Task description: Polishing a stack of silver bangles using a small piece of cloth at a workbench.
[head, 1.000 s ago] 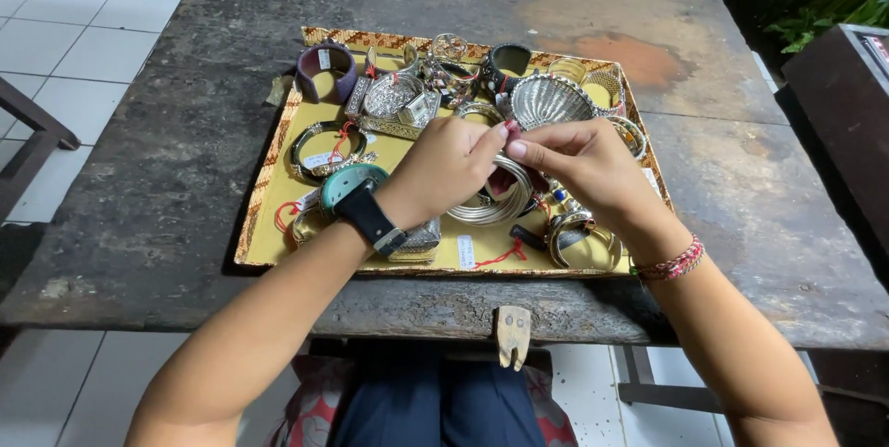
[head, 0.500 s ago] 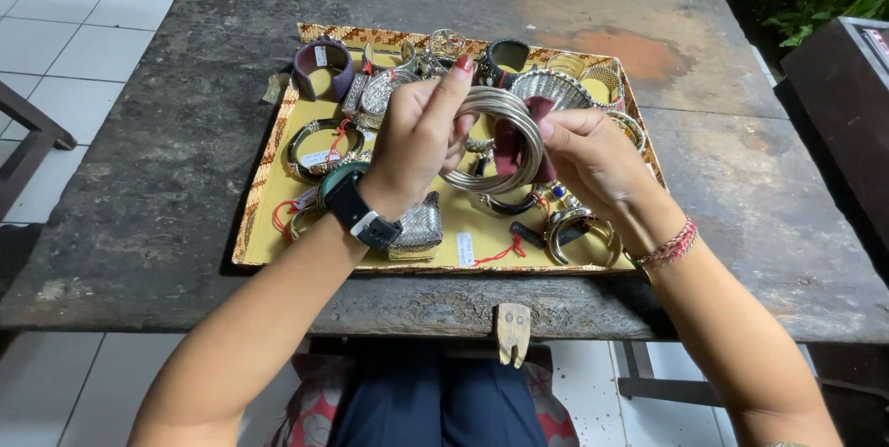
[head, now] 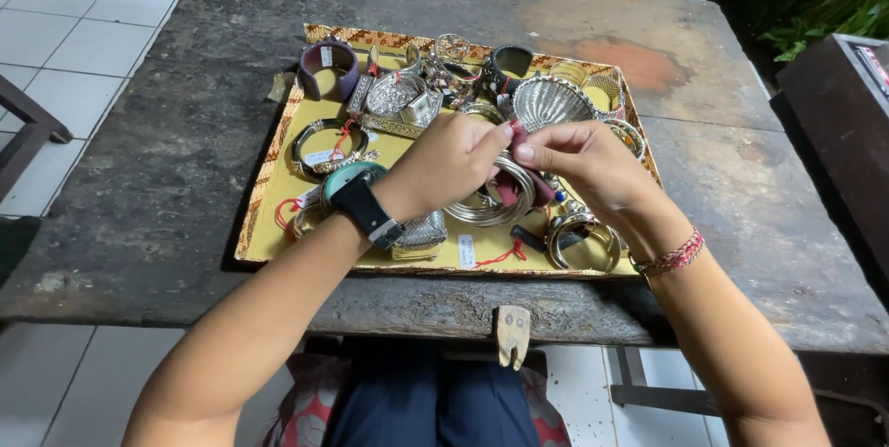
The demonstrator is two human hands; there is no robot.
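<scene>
Over the yellow tray (head: 278, 189), left hand (head: 444, 164) and right hand (head: 583, 160), fingers pinching stacked silver bangles (head: 486, 201), white tag (head: 466, 251) below

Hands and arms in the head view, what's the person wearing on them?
Both forearms are bare, with no sleeves. The left hand has a black smartwatch on a dark strap at the wrist. The right hand has a thin red and pink braided bracelet. No rings are visible.

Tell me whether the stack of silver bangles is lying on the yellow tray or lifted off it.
Cannot tell: stack of silver bangles sits below both hands, their lower edge against the yellow tray.
</scene>
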